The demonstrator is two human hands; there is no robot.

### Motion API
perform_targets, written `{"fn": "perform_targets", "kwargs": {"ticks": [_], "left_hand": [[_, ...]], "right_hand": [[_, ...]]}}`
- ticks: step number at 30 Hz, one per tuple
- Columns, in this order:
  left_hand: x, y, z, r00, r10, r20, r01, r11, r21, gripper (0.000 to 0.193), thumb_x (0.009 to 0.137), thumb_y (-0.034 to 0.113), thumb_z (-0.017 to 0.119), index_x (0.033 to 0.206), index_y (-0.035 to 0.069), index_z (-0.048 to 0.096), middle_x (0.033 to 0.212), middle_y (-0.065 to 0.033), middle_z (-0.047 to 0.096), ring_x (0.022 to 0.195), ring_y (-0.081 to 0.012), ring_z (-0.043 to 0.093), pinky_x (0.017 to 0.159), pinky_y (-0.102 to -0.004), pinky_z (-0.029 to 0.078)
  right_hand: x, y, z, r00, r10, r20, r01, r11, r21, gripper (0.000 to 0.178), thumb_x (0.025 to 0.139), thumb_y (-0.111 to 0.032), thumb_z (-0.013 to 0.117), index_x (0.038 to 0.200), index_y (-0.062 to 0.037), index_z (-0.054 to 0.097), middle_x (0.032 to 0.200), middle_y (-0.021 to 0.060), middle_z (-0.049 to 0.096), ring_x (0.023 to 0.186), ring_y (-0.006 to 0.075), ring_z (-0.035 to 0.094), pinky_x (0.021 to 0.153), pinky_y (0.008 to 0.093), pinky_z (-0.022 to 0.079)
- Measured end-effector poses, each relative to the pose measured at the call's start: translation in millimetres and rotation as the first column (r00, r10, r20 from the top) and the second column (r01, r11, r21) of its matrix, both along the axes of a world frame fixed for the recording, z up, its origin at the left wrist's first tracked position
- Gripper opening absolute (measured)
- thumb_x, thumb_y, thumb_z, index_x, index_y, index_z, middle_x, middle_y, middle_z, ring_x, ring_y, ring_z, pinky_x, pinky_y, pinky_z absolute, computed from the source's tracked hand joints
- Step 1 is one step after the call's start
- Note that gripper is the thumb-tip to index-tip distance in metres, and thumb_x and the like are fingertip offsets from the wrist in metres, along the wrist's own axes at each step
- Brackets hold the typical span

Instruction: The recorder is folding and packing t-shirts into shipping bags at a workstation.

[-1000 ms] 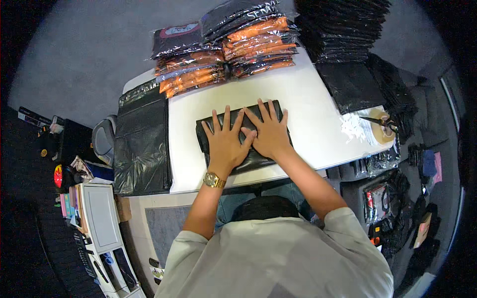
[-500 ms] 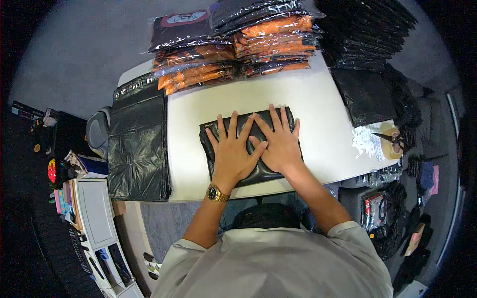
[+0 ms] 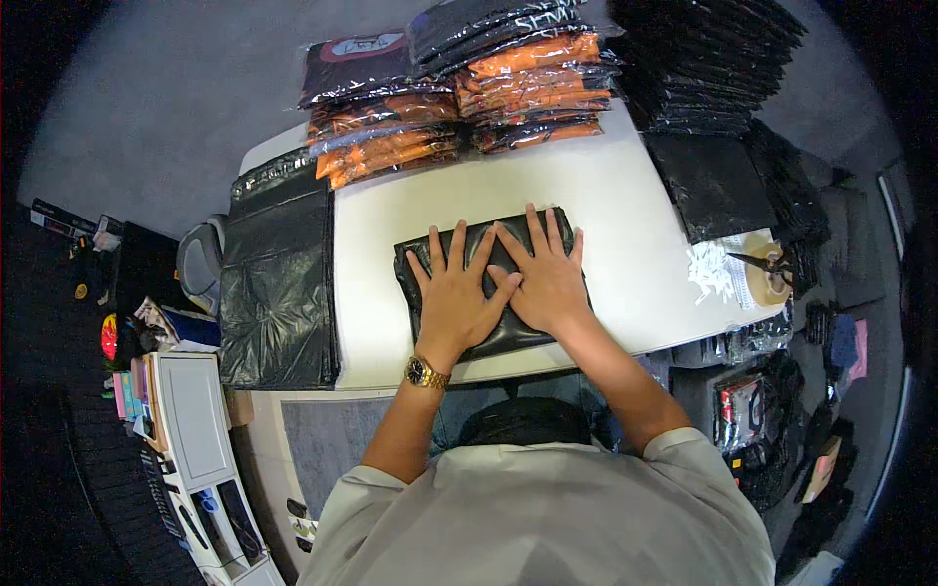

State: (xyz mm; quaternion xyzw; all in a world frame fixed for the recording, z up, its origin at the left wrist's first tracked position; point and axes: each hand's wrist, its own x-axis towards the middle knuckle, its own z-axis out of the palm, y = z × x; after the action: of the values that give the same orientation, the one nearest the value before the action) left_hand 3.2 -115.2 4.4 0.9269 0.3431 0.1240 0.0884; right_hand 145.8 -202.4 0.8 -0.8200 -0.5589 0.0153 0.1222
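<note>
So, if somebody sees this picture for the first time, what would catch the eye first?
Probably the two hands, left hand and right hand, pressed flat with spread fingers on a black plastic package in the middle of the white table. Next, the orange and black packages stacked at the far edge, and the black bag draped over the table's left side.

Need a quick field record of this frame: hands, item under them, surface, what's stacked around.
left hand: flat, fingers spread, pressing on black bagged packet
right hand: flat on same packet, beside the left
watch: gold, left wrist
surface: white table
far edge: stacks of orange-and-black packets
far right: black packet stack
left edge: black plastic bags
right edge: tape roll
</note>
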Motion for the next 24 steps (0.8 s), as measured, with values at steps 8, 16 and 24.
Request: {"fn": "perform_targets", "kwargs": {"ticks": [8,16,24], "left_hand": [[-0.7,0.4,2.6,1.000,-0.011,-0.019,0.011,1.000,-0.004,0.077,0.104,0.064,0.051,0.169,0.025,0.037,0.176,-0.0173,0.028,0.162,-0.0489,0.018,0.125,-0.0752,0.006],[-29.9,16.2,-6.7,0.989,0.131,-0.064,-0.133,0.990,-0.035,0.078,0.109,0.057,0.045,0.170,0.009,0.030,0.177,-0.0176,0.025,0.164,-0.0422,0.018,0.127,-0.0711,0.007],[-95.8,37.3,-18.5,0.952,0.254,-0.169,-0.263,0.964,-0.033,0.073,0.112,0.050,0.042,0.171,0.010,0.026,0.179,-0.0172,0.019,0.166,-0.0419,0.011,0.127,-0.0712,0.005]], "right_hand": [[0.7,-2.1,3.3,0.999,-0.006,-0.046,0.006,1.000,-0.010,0.069,0.106,-0.057,0.049,0.168,-0.0293,0.038,0.178,0.0194,0.019,0.164,0.0440,0.014,0.125,0.0751,0.010],[10.4,-10.0,-8.3,0.993,-0.033,-0.112,0.042,0.996,0.077,0.075,0.106,-0.063,0.048,0.170,-0.0255,0.035,0.179,0.0186,0.019,0.166,0.0390,0.014,0.127,0.0716,0.008],[35.3,-35.9,-24.8,0.994,-0.073,-0.078,0.080,0.993,0.087,0.075,0.109,-0.063,0.040,0.172,-0.0224,0.030,0.178,0.0217,0.017,0.165,0.0416,0.012,0.131,0.0629,0.007]]}}
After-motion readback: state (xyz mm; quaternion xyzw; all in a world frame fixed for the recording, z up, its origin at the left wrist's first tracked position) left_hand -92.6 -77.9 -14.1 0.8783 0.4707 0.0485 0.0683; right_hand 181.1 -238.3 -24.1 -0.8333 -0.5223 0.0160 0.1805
